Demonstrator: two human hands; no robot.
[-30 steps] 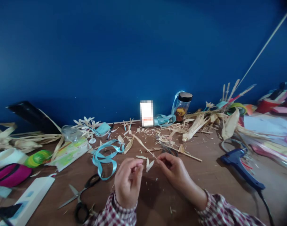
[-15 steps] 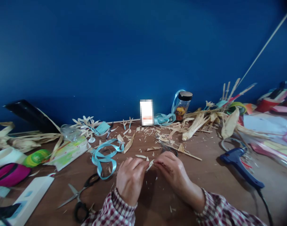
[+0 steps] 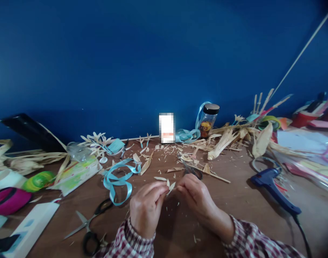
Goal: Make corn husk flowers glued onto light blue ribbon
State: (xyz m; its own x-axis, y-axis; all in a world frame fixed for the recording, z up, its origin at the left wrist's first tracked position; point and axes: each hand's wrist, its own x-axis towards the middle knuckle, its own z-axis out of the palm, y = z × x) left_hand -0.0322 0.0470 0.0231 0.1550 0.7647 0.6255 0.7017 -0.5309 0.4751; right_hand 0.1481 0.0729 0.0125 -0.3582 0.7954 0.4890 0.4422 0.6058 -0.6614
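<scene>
My left hand [image 3: 148, 202] is closed in a pinch, with small pale corn husk petals [image 3: 170, 187] spreading from its fingertips. Facing it across a narrow gap is my right hand [image 3: 197, 195], its fingers pressed together; whatever they hold, if anything, is hidden. Just beyond the left fingertips lies a loose husk petal [image 3: 160, 178]. A small pair of scissors [image 3: 193, 171] rests behind my right hand. Light blue ribbon [image 3: 127, 187] lies in loops beyond my left hand, and larger black-handled scissors [image 3: 86, 223] sit open to its left.
A blue glue gun [image 3: 277, 190] lies at right, its cord running toward me. At the back stand a dark-lidded jar [image 3: 208, 122] and a bright blurred-out panel [image 3: 167, 128]. Corn husks [image 3: 224, 143] and scraps litter the table; a white power strip [image 3: 36, 229] is at left.
My right hand has drawn slightly away from the petals, opening a gap. My left hand has turned a little and still pinches them. The whole view has shifted slightly.
</scene>
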